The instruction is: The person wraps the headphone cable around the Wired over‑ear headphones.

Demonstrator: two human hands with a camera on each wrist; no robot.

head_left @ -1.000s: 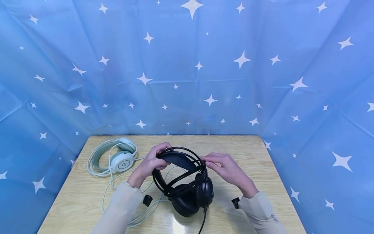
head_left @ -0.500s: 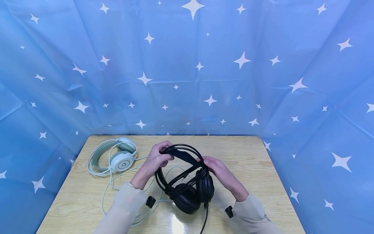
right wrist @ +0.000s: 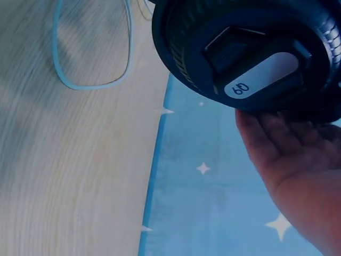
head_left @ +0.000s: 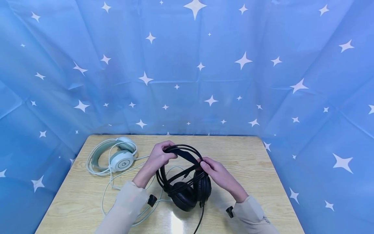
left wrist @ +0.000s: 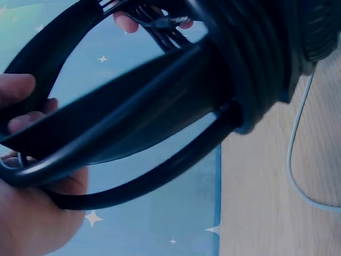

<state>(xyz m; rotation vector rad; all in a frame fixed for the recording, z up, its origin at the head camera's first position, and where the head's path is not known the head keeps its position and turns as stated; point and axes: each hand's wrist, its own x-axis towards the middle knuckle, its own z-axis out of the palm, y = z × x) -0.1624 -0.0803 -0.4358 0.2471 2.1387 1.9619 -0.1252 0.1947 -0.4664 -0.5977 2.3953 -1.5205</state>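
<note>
- The left hand (head_left: 159,157) is bent round the band of the black headphones (head_left: 183,199), thumb on one side and fingers on the other, with loops of cord running past its grip.
- The right hand (head_left: 216,170) has its thumb and fingers drawn together at the opposite end of the band, pinching the black cord (head_left: 200,221) there (whether it also has hold of the band, I cannot tell).
- The black headphones are between the two hands, over the middle of the table (head_left: 239,148), band tilted up and both ear cups hanging toward the person. Whether the lower cup touches the wood is unclear.
- The black cord is wound in several loops about the band and cups; a length of it trails from the cups toward the near edge, and a small plug (left wrist: 166,22) pokes out among the loops.
- One ear cup bears a pale label (right wrist: 261,74) (its marks are upside down in the right wrist view).
- Well to the left lie the pale green headphones (head_left: 122,162), their pale cord (head_left: 103,200) looping across the wood and partly behind the black pair.
- A blue cloth (head_left: 175,52) with white stars hangs behind the table.
</note>
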